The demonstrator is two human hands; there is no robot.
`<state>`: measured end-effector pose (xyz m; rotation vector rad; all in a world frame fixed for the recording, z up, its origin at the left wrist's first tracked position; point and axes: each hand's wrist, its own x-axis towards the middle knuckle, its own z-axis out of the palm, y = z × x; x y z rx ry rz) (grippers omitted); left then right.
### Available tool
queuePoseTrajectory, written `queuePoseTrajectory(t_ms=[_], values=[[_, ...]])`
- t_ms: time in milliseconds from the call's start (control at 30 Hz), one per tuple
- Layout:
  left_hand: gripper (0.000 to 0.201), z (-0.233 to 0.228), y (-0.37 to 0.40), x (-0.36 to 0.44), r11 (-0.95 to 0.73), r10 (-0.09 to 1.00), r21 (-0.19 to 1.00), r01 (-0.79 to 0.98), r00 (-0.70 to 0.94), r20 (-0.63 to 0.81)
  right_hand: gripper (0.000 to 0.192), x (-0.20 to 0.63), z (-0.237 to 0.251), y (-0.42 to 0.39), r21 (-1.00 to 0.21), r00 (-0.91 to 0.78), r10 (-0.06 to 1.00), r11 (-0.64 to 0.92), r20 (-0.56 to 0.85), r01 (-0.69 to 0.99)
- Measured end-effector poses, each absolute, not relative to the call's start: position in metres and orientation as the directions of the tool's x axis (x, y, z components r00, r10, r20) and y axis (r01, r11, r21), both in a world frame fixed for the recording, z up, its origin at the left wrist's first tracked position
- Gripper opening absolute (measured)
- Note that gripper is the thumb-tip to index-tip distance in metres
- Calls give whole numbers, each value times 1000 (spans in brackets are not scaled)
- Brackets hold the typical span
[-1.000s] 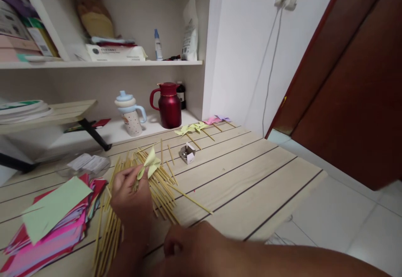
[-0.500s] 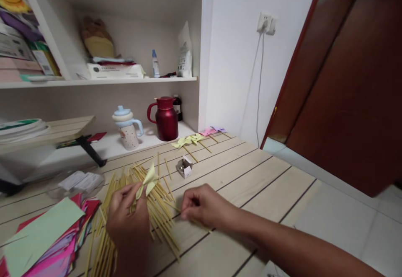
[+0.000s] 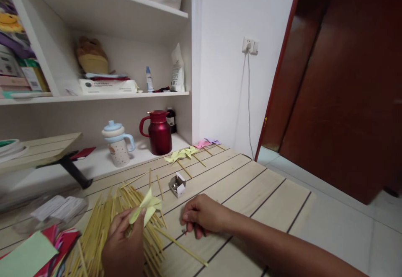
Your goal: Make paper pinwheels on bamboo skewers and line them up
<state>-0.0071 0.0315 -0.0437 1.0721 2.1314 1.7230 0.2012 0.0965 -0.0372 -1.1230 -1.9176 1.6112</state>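
Note:
My left hand (image 3: 124, 247) holds a folded pale yellow-green paper pinwheel (image 3: 147, 208) just above a loose pile of thin bamboo sticks (image 3: 100, 226) on the wooden slat table (image 3: 266, 193). My right hand (image 3: 202, 218) rests on the table to the right of the pile. Its fingertips are pinched on something tiny and dark that looks like a pin. One stick (image 3: 182, 247) lies loose in front of that hand. A small open grey box (image 3: 177, 185) stands just beyond it.
Finished yellow-green pinwheels (image 3: 180, 155) and pink and purple ones (image 3: 207, 143) lie at the table's far edge. Coloured paper sheets (image 3: 28, 256) are stacked at the left. A red jug (image 3: 159, 132) and a lidded cup (image 3: 117, 143) stand on the shelf. A dark red door (image 3: 345, 80) is at the right.
My right hand came forward from near my body to the table beside the sticks, then drew slightly back with fingers pinched. My left hand kept hold of the pinwheel. The view tilted upward.

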Motion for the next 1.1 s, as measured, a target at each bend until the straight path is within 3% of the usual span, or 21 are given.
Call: queuePoseTrajectory(t_ms=[100,233,333,500,667,867,1100], values=[[34,-37,31,-10,110,674,963,245,-731,108,12,205,-38,101,-952,-592,786,15,-177,306],[36,-27,25,-12,85,688,995,-56,-719,-100,14,195,-29,104,-971,-505,862,87,-38,221],[38,-18,21,-10,56,719,987,-148,-680,-143,14,182,-8,107,-970,-436,892,199,121,139],[46,-17,22,-5,20,824,963,-268,-542,-168,36,163,19,107,-938,-370,868,343,332,-37],[51,-31,28,-1,-11,894,942,-335,-426,-141,56,151,6,101,-967,-416,890,93,187,-236],[44,-28,23,2,55,937,935,-350,-305,-169,75,153,1,99,-949,-528,847,-111,66,-296],[32,-18,18,3,51,861,951,-305,-468,-196,47,157,0,101,-993,-583,812,-83,-22,-78]])
